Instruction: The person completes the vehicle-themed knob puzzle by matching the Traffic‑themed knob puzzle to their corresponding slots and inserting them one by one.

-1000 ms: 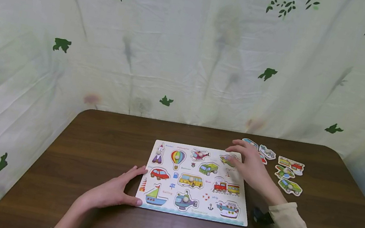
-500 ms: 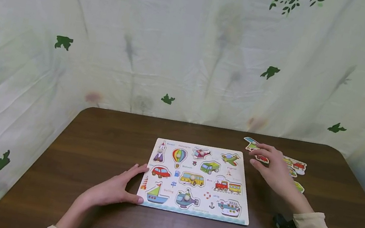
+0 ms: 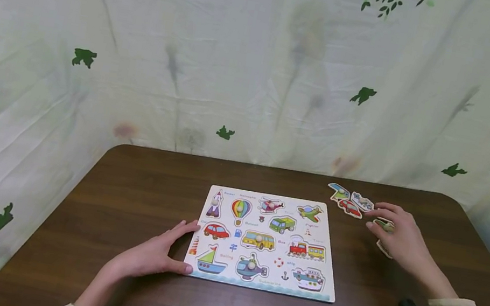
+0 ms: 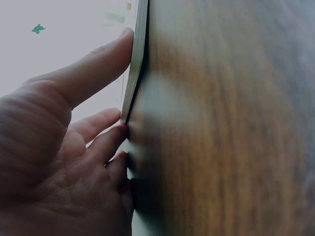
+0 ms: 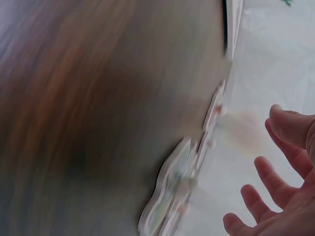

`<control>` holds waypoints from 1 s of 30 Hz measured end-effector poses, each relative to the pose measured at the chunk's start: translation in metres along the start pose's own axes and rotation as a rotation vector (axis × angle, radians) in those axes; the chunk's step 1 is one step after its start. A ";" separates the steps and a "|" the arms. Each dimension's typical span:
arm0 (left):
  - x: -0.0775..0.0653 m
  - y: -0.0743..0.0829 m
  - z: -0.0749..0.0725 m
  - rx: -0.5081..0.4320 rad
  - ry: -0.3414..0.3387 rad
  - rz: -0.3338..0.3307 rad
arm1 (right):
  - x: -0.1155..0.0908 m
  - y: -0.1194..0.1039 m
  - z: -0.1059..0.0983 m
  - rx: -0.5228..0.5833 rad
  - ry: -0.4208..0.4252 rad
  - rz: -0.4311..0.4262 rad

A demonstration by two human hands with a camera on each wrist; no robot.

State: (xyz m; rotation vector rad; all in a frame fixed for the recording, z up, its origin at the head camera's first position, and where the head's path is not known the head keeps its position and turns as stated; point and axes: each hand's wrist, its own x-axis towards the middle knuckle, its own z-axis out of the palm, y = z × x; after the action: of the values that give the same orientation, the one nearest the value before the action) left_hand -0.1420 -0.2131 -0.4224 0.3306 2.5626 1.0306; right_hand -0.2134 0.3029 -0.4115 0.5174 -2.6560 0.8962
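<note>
A white wooden peg puzzle board (image 3: 272,287) printed with vehicles lies flat on the table in the head view. The bus piece (image 3: 251,241) and the submarine piece (image 3: 246,272) in it show round knobs. My left hand (image 3: 146,253) rests at the board's left edge, thumb at the near corner, fingers further along. In the left wrist view, the thumb (image 4: 93,71) lies against the board's edge. To the right, my right hand (image 3: 402,238) hovers over loose puzzle pieces, fingers spread and holding nothing. A green piece (image 3: 385,225) and another below are partly hidden by it.
Beyond the board's upper right corner lie a red car piece (image 3: 350,209), a pale ship-like piece (image 3: 362,201) and a blue-and-green piece (image 3: 340,192). A leaf-patterned white curtain (image 3: 258,79) hangs behind the brown table (image 3: 147,179).
My right hand has moved right, from over the board's upper right corner to above the loose pieces, uncovering the plane picture and the car piece. The left hand stays at the board's edge.
</note>
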 end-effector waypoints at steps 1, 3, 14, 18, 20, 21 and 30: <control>0.000 0.000 0.000 0.000 0.001 -0.001 | -0.001 0.002 -0.002 -0.002 0.000 0.004; -0.001 0.000 -0.001 0.001 0.004 0.001 | -0.002 0.006 -0.007 -0.012 -0.004 0.018; -0.003 0.000 0.000 -0.001 0.012 0.003 | -0.007 0.029 -0.018 -0.003 -0.048 0.107; -0.003 0.002 0.001 -0.003 0.013 0.003 | -0.004 0.037 -0.021 -0.010 -0.083 0.164; -0.004 0.002 0.001 -0.009 0.013 0.001 | -0.003 0.040 -0.022 -0.031 -0.094 0.181; -0.004 0.002 0.001 -0.011 0.012 0.003 | -0.003 0.041 -0.022 -0.044 -0.092 0.185; -0.004 0.002 0.002 -0.004 0.016 0.002 | -0.007 0.051 -0.019 -0.096 -0.098 0.205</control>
State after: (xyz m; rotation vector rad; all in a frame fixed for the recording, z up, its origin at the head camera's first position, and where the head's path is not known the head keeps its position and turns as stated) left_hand -0.1375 -0.2124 -0.4212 0.3247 2.5752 1.0427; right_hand -0.2255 0.3542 -0.4262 0.2758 -2.8643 0.8118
